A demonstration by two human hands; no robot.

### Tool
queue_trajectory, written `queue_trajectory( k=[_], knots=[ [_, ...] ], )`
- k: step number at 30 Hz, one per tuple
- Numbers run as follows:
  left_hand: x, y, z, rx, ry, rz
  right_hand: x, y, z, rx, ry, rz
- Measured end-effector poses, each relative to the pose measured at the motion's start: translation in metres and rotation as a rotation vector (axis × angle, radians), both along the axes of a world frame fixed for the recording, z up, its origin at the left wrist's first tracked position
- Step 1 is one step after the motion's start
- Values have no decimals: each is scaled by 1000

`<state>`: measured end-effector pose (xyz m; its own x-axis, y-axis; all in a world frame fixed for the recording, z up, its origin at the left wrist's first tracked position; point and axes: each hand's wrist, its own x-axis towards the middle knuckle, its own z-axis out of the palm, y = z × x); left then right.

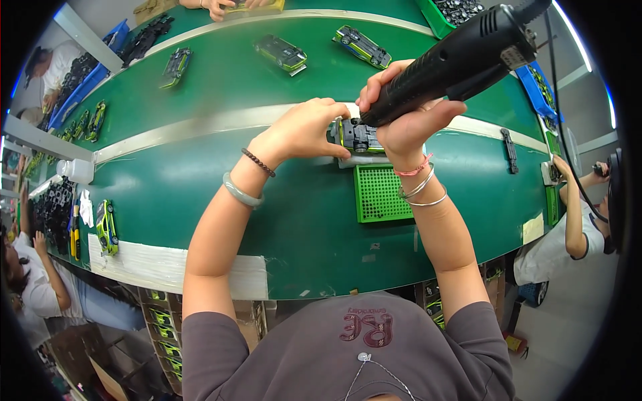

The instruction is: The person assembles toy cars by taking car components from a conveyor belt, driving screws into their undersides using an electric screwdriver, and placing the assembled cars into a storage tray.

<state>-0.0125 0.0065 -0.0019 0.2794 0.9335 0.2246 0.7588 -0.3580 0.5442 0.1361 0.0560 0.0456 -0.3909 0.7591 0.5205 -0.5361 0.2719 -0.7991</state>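
Observation:
Near the middle of the green bench, an upside-down toy car (359,137) shows its grey-black underside and a yellow-green edge. My left hand (304,131) closes on its left end, thumb and fingers on opposite sides. In my right hand (409,123) is a black electric screwdriver (451,63), held at a slant, its tip end over the car's underside. The hand and tool hide the car's right end and the exact point of contact. Just below the car lies a green perforated tray (381,194).
More toy cars lie beyond the white strip (200,135), including one belly-up (362,47). A black chassis part (509,151) rests at right. Another car (107,227) stands at left beside a pile of black parts (52,214). Co-workers sit at both sides and opposite. A cable hangs at right.

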Motion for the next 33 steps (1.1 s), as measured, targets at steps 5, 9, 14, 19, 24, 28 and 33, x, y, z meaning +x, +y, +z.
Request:
queue_trajectory(
  k=[5, 9, 14, 19, 24, 28, 33],
  knots=[
    [4, -3, 5, -40, 2, 14, -3, 5, -13, -3, 37, 29],
    [5, -2, 7, -41, -22, 10, -6, 10, -24, 19, 60, 35],
    [-1, 2, -3, 47, -31, -24, -16, 13, -28, 43, -97, 4],
    [-4, 3, -7, 35, -54, -3, -23, 12, -29, 40, -108, -5],
    [-4, 2, -3, 24, -63, 15, -24, 13, -28, 5, -96, 5],
    [1, 5, -5, 50, -67, -32, -19, 13, -30, -11, -80, -10],
    [1, 5, -6, 56, -75, -36, -15, 24, -32, -74, -28, 39]
  ],
)
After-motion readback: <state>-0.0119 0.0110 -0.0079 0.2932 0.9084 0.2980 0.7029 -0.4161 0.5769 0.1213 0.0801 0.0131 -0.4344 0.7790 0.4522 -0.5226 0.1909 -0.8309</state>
